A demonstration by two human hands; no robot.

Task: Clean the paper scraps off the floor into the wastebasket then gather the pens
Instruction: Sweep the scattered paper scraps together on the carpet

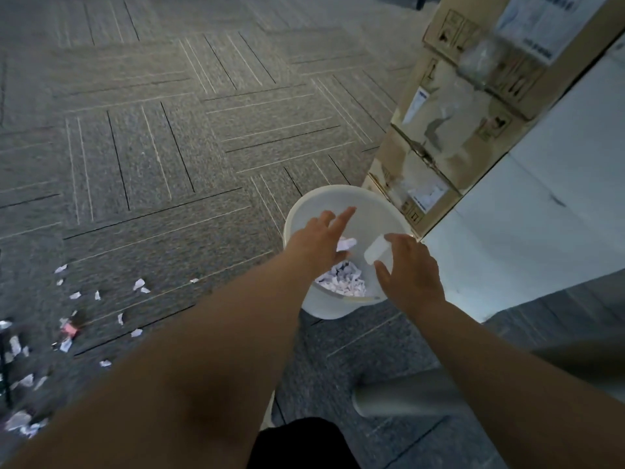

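My left hand (318, 240) hung spread open over the white wastebasket (297, 214), a paper scrap (346, 244) loose just beneath its fingers. My right hand (411, 270), also open, hovered beside it. More scraps (343, 282) lay in the basket, others (98, 294) well left on the carpet (169, 130).

Near rim of wastebasket (345, 194) and part of the scraps inside (341, 282) hidden behind both forearms. Floor scraps (20, 421) cut off at left edge. Pinkish item (69, 328) among them too small to identify. Label text on stacked cartons (449, 137) blurred, unreadable. Top carton cropped by upper edge.
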